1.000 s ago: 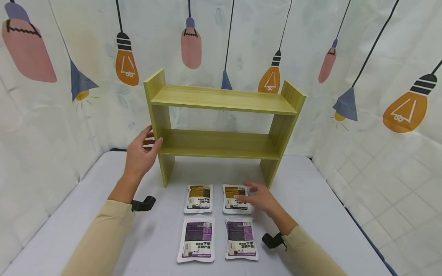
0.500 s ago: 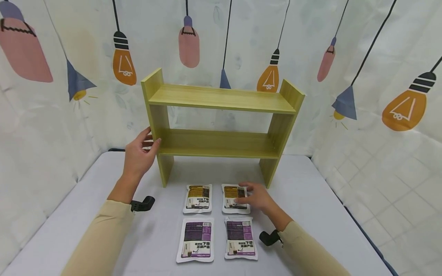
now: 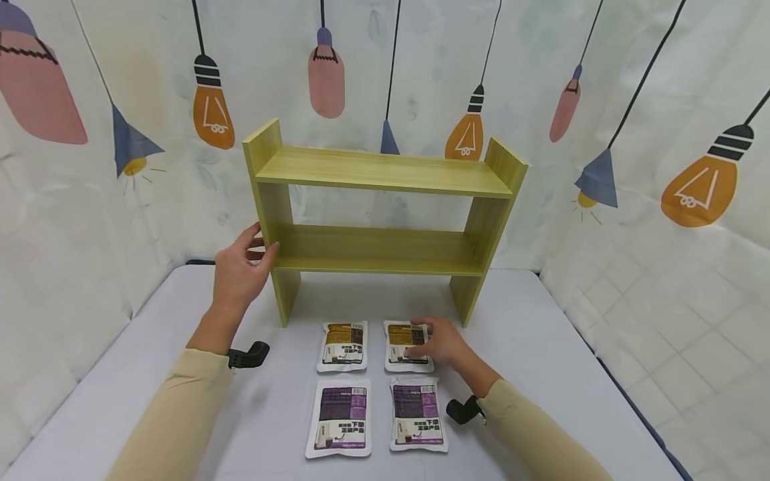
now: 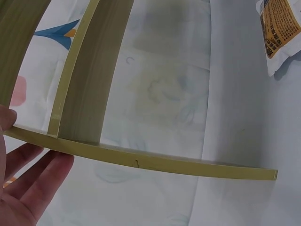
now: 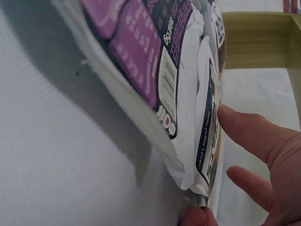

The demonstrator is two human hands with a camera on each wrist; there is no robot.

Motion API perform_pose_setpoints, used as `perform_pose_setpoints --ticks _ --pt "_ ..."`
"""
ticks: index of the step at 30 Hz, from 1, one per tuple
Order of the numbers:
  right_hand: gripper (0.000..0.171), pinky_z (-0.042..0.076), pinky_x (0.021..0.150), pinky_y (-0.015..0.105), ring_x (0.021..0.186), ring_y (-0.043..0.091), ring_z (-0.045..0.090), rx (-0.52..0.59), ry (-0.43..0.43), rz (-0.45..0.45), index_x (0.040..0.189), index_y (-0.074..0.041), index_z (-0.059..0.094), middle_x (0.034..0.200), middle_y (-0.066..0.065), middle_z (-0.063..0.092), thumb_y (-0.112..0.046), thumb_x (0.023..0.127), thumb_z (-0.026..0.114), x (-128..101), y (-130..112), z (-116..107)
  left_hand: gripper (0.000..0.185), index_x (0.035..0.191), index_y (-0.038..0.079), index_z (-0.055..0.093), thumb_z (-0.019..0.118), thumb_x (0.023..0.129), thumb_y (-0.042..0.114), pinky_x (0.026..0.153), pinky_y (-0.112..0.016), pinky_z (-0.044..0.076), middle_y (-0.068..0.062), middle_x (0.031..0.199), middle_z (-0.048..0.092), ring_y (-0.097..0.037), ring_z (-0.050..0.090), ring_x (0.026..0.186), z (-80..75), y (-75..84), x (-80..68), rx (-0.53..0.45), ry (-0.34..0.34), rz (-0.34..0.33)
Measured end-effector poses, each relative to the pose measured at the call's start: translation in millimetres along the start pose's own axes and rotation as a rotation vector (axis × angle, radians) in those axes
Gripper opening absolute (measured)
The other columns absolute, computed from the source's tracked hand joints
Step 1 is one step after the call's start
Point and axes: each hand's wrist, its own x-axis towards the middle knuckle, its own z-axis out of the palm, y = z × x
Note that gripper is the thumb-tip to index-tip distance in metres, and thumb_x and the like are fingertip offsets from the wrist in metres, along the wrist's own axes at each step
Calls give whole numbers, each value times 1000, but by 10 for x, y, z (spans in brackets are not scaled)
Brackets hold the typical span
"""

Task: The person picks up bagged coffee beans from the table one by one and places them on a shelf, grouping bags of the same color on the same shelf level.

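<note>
A pale wooden two-tier shelf point(image 3: 379, 250) stands on the table. My left hand point(image 3: 239, 267) grips its left side panel, the thumb in front and the other fingers on the outer face, as in the left wrist view. Four flat white pouches lie before the shelf: a brown-labelled left pouch point(image 3: 343, 346), a brown-labelled right pouch point(image 3: 400, 339), a purple-labelled left pouch point(image 3: 339, 417) and a purple-labelled right pouch point(image 3: 418, 414). Over the brown right pouch spreads my right hand point(image 3: 442, 342); its thumb point(image 5: 249, 127) appears to touch the label, while a fingertip is near the pouch's edge.
The white table point(image 3: 523, 334) reaches back to a hanging cloth point(image 3: 367, 40) printed with lamps, directly behind the shelf. More cloth hangs at both sides. Black wrist cameras sit on both wrists, the right camera point(image 3: 462, 410) close to the purple right pouch.
My right hand has shifted slightly left and closer over the brown right pouch. The left hand keeps its place on the side panel. Shelf and pouches stay put; the head view drifts a little.
</note>
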Motion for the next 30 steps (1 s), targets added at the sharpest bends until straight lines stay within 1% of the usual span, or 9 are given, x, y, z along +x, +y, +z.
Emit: perform_pose_setpoints --ticks 9,16,18,20,22,24,26,28,30 --pt "70 54 98 55 120 36 59 -41 -2 7 132 -15 68 133 18 63 -27 68 96 24 -58 17 54 151 16 53 67 100 23 76 -55 61 -26 124 71 -43 76 90 -8 -4 -17 13 3 0" --pt "62 49 104 59 124 37 58 -75 4 -11 123 -17 72 136 17 64 -29 67 97 59 -55 37 53 150 17 54 68 99 22 74 -51 61 -22 129 70 -42 76 88 0 -34 -16 17 15 12" --pt "60 50 103 58 122 36 59 -68 2 -7 122 -18 72 134 17 64 -28 68 97 67 -47 39 52 149 16 55 68 99 22 72 -42 62 -22 127 71 -41 76 88 2 -43 -17 15 19 14" --pt "59 52 101 56 119 35 60 -62 1 3 121 -19 72 132 16 64 -28 69 96 72 -34 40 52 149 16 56 68 99 22 69 -24 61 -22 125 72 -41 76 87 3 -49 -16 6 19 16" --pt "58 53 99 55 116 33 61 -48 -1 9 121 -20 72 131 15 65 -27 69 96 76 -24 38 52 148 15 56 68 99 22 67 -8 54 -23 123 72 -42 76 87 1 -50 -17 -5 18 18" --pt "57 53 99 54 115 32 61 -37 -3 14 121 -20 72 130 14 65 -27 69 96 76 -18 36 52 148 15 56 69 99 21 65 2 44 -24 122 73 -42 76 87 1 -54 -17 -14 18 20" --pt "57 53 98 54 114 32 61 -31 -6 7 121 -20 72 129 14 65 -26 69 96 77 -15 30 52 148 15 56 69 99 21 67 -3 49 -24 122 73 -42 76 88 3 -60 -16 -14 22 23" --pt "57 54 97 54 113 32 61 -28 -8 -1 121 -19 73 128 14 66 -25 69 96 78 -14 25 51 148 15 56 69 98 20 71 -17 58 -23 123 72 -42 76 90 5 -64 -18 -16 27 25" --pt "57 54 96 53 112 31 61 -27 -6 -7 120 -18 73 127 13 66 -24 68 96 81 -8 24 51 148 15 56 69 98 20 75 -33 61 -23 123 72 -42 76 93 5 -63 -25 -20 29 23"
